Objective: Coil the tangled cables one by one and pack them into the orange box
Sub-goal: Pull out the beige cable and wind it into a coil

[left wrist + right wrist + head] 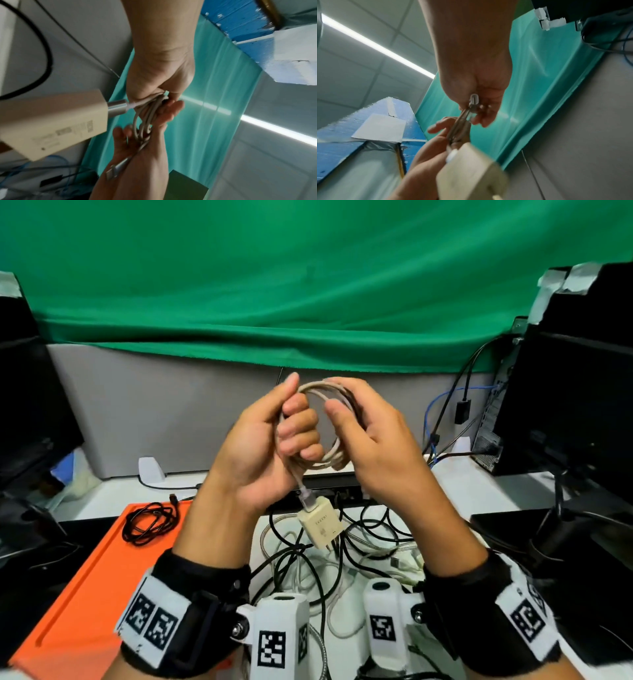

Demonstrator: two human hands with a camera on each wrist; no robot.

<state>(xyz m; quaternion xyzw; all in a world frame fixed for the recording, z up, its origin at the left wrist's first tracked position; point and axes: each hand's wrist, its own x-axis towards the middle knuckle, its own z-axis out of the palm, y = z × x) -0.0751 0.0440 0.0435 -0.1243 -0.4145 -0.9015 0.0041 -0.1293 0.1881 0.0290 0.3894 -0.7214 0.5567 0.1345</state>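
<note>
A beige cable [330,455] is wound into a small coil and held up above the table. My left hand [294,433] grips the coil's left side in a fist. My right hand [346,412] curls round its right side, thumb in front. A beige charger block [320,525] hangs from the coil on a short lead. In the left wrist view the coil [147,119] runs between both hands, with the charger block [51,121] close by. The orange box [96,583] lies at the lower left with a coiled black cable [150,523] in it. Several tangled cables [363,553] lie on the table below.
Dark monitors stand at the left edge [24,405] and right edge [582,405], the right one with a black stand [548,529]. A grey partition [171,412] and a green cloth [308,285] close off the back. Blue and black wires [442,412] hang at the back right.
</note>
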